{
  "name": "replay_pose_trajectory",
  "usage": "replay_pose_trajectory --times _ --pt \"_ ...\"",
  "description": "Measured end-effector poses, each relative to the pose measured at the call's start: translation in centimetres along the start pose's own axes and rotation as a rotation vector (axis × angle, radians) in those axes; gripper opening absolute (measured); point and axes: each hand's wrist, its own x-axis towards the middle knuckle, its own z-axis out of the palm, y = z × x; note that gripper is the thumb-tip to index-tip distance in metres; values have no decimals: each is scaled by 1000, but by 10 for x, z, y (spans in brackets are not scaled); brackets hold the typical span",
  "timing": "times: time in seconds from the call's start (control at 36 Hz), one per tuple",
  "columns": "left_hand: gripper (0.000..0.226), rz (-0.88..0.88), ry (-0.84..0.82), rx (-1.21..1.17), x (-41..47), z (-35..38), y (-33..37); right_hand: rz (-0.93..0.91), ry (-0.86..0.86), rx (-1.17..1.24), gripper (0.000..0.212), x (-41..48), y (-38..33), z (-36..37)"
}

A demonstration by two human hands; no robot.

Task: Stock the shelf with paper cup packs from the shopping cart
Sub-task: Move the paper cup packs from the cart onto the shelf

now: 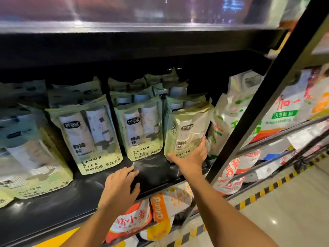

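Note:
Several pale green paper cup packs stand in rows on the black shelf. The rightmost front pack is upright, and my right hand holds it from below and at its right side, thumb along the bottom edge. To its left stand a middle pack and a larger-looking pack. My left hand lies flat on the shelf's front lip with its fingers spread, holding nothing. The shopping cart is out of view.
A black upright post bounds the shelf bay on the right, with white bagged goods behind it. Orange and white bags fill the shelf below. Another shelf board hangs overhead. Striped floor tape runs at the lower right.

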Motion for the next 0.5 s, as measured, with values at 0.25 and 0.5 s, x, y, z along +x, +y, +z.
replay_pose_trajectory --times 0.25,0.5 --pt "56 -28 -4 -10 -5 -2 5 3 -11 -68 146 -7 4 -7" --pt "60 -59 -38 -31 -4 -5 8 -13 -42 -77 148 -12 7 -13"
